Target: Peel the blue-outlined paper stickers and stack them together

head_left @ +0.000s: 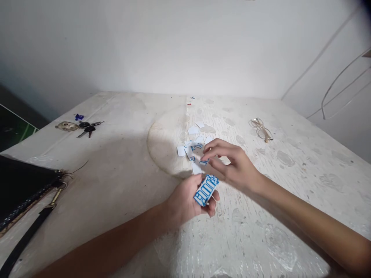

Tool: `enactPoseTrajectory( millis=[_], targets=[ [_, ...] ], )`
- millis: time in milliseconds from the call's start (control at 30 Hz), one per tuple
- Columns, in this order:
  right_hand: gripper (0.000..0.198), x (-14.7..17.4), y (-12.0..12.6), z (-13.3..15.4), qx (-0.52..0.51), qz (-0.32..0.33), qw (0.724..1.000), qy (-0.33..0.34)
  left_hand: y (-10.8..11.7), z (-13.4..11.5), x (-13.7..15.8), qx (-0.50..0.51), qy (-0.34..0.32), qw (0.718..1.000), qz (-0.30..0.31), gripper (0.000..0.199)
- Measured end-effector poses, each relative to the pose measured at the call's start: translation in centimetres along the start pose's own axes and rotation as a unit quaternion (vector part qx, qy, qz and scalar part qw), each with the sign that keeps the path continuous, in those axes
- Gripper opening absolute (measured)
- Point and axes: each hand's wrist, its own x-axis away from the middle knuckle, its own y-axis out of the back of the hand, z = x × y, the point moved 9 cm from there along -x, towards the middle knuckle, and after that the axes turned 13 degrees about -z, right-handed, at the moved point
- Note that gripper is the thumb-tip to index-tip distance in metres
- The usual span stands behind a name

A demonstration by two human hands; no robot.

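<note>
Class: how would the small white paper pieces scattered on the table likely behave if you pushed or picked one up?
The paper pieces look thin and flat, so probably very light and floppy. On the table they would likely slide or scatter, not roll.

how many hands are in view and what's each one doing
2. The left hand holds a blue-and-white printed strip near the table's front. The right hand pinches a small paper piece beside the scattered pieces. No other person's hands show.
</note>
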Motion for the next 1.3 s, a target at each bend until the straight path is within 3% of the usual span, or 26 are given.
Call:
enactPoseTrajectory(
  millis=[100, 200, 300, 400, 467, 533, 600, 733, 900, 1033, 1300],
  targets=[
    [0.027, 0.5, -0.7, 1.1, -0.005, 0.071, 0.997, -0.006, 0.5, -1.3, -0.3, 0.06, -0.026, 0.996, -0.062, 0.039],
    [0.035, 1.7, -2.1, 1.7, 0.05, 0.154, 0.986, 0.025, 0.6, -2.3, -0.2, 0.082, -0.055, 0.992, -0.082, 0.03],
    [0.04, 2.4, -2.9, 1.6, 0.074, 0.194, 0.978, 0.031, 0.7, -2.2, -0.1, 0.088, -0.059, 0.992, -0.075, 0.018],
    [0.043, 2.0, -2.8, 0.5, 0.047, 0.177, 0.983, -0.012, 1.0, -1.8, -0.2, 0.071, -0.069, 0.993, -0.07, 0.008],
    [0.042, 1.2, -1.9, -0.9, 0.042, 0.107, 0.992, -0.047, 1.4, -1.9, -0.1, 0.052, -0.095, 0.991, -0.073, 0.005],
    [0.037, 0.9, -1.6, -2.1, 0.065, 0.06, 0.995, -0.039, 1.7, -2.7, 0.2, 0.03, -0.146, 0.985, -0.085, 0.007],
    [0.031, 1.2, -2.6, -2.7, 0.097, 0.085, 0.992, 0.004, 2.3, -4.2, 0.8, 0.015, -0.221, 0.969, -0.115, 0.008],
    [0.044, 2.4, -4.4, -2.8, 0.148, 0.154, 0.975, 0.065, 3.9, -7.4, 2.3, 0.042, -0.329, 0.926, -0.181, 0.011],
    [0.056, 3.0, -4.7, -1.1, 0.177, 0.19, 0.961, 0.092, 5.2, -9.3, 2.7, 0.071, -0.358, 0.907, -0.211, 0.011],
    [0.042, 3.4, -5.0, -0.2, 0.203, 0.212, 0.95, 0.105, 5.3, -9.2, 2.3, 0.073, -0.346, 0.911, -0.212, 0.011],
    [0.027, 3.4, -5.6, 0.3, 0.236, 0.18, 0.932, 0.207, 5.5, -9.0, 1.8, 0.078, -0.333, 0.916, -0.209, 0.008]
  ],
)
